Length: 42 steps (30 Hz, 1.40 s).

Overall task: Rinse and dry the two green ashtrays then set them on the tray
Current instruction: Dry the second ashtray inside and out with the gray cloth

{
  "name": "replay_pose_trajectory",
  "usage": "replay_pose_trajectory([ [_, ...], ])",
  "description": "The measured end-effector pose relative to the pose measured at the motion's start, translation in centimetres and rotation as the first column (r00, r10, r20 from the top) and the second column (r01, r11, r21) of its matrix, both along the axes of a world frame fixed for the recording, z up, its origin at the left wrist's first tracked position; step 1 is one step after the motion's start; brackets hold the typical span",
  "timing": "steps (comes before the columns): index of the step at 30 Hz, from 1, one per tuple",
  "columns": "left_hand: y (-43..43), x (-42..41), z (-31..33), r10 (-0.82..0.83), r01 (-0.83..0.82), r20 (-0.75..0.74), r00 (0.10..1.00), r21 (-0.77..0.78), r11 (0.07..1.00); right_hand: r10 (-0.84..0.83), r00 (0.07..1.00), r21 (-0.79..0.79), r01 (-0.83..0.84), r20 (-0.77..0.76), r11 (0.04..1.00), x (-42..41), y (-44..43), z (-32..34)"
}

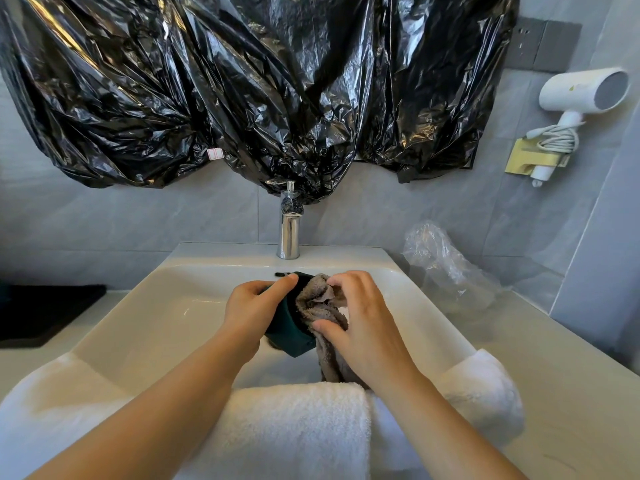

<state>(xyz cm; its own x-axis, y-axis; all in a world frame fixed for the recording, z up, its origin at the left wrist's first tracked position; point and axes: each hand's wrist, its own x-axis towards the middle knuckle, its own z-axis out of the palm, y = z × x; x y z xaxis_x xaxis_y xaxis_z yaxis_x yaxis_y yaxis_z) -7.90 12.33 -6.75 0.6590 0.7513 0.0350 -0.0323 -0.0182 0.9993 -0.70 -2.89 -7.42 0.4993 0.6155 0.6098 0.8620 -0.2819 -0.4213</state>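
- Ashtray (289,332) tilted on edge between the hands, over the sink (145,327), likely so drips land there.
- Left hand (251,308) grips its rim, steadying it.
- Right hand (363,320) pinches grey cloth (320,301) into the bowl, drying.

Grey marbled wall tiles (104,216) rose behind a pale worktop (571,375) with a white basin (346,254) set into it. Crumpled black plastic sheeting (242,81), glinting with light, hung above the chrome tap (289,233) at the basin's back edge. A white hairdryer (581,95) sat in a gold bracket (523,161) at the right, below grey socket plates (543,43).
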Motion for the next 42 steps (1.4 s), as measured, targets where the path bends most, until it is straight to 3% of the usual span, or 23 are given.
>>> replay_pose_trajectory([
  [10,0.1,-0.2,0.2,0.007,-0.004,0.042,0.999,-0.081,0.997,0.074,0.997,-0.307,-0.076,-0.019,0.949,-0.2,0.4,0.1],
  [16,0.1,-0.3,0.5,-0.022,0.035,0.072,0.997,-0.191,0.981,0.125,0.992,-0.375,-0.105,0.029,0.921,0.1,0.8,-0.2],
  [25,0.1,-0.3,0.4,-0.059,0.069,0.049,0.997,-0.235,0.97,0.117,0.989,-0.339,-0.078,0.095,0.937,0.5,0.8,-0.5],
  [35,0.3,-0.3,0.2,-0.102,0.099,-0.001,0.995,-0.212,0.972,0.14,0.989,-0.416,-0.149,-0.051,0.897,0.3,1.2,-0.5],
  [42,0.3,-0.3,0.0,-0.148,0.14,-0.015,0.989,-0.231,0.963,0.211,0.96,-0.371,-0.266,-0.181,0.89,-0.1,0.8,0.3],
])
